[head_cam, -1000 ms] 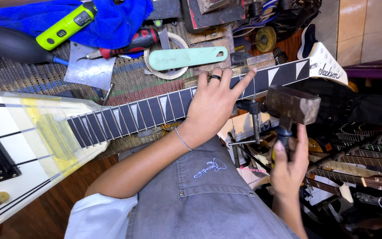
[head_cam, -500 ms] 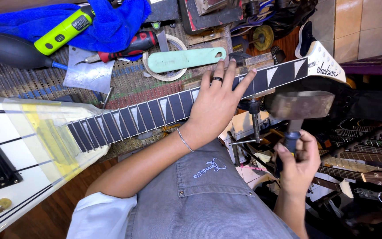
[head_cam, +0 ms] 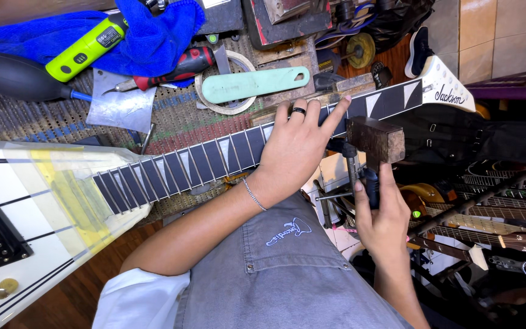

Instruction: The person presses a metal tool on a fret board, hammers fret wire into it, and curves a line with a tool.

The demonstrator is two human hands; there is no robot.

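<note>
Even, bright light is falling from above, keeping shadows soft and short under the left hand (head_cam: 296, 149) on the guitar neck (head_cam: 214, 159). The white guitar body (head_cam: 25, 244) is catching a mild sheen on its taped area. The wide lens is bending lines near the edges. The lower right corner is lying dim, its racked guitars (head_cam: 494, 219) perhaps slightly soft.
</note>
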